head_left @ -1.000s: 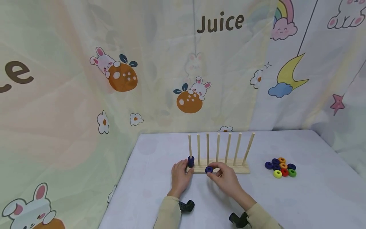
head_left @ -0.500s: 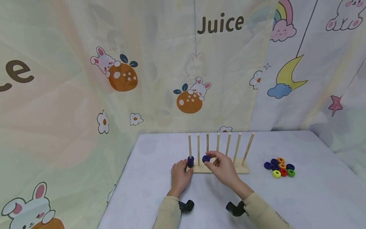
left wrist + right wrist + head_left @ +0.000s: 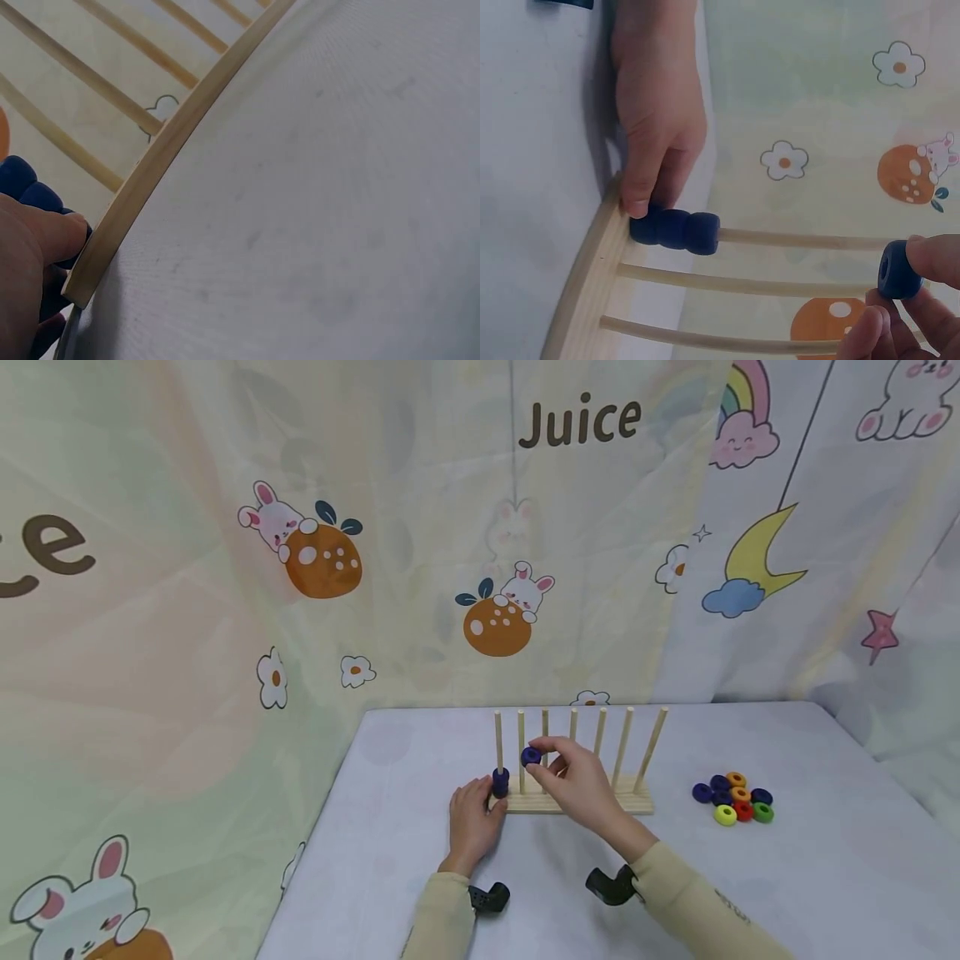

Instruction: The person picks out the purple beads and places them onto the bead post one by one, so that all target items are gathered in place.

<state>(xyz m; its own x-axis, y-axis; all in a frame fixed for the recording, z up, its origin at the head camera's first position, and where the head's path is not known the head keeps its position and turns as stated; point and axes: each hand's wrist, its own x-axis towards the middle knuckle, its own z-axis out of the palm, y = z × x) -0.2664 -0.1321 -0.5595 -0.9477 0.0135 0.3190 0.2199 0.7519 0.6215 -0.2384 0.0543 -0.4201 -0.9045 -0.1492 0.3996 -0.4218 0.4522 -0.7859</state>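
Note:
A wooden peg rack (image 3: 581, 804) with a row of upright pegs stands on the table. Its leftmost peg carries a stack of blue beads (image 3: 500, 782), three of them in the right wrist view. My left hand (image 3: 474, 825) grips the rack's left end, its thumb against the front by the lowest bead. Between thumb and fingertips, my right hand (image 3: 583, 785) pinches another blue bead (image 3: 531, 757), with its hole showing. That bead is held up in front of the second and third pegs, apart from the stack. The other pegs bear no beads.
Right of the rack lies a loose cluster of beads in blue, orange, red, green and yellow (image 3: 725, 815). A white cloth covers the table (image 3: 825, 877). A printed curtain (image 3: 420, 527) hangs behind it.
My right hand has raised the blue bead from the front of the rack's base and moved it left, towards the leftmost peg. My left hand stays at the rack's left end.

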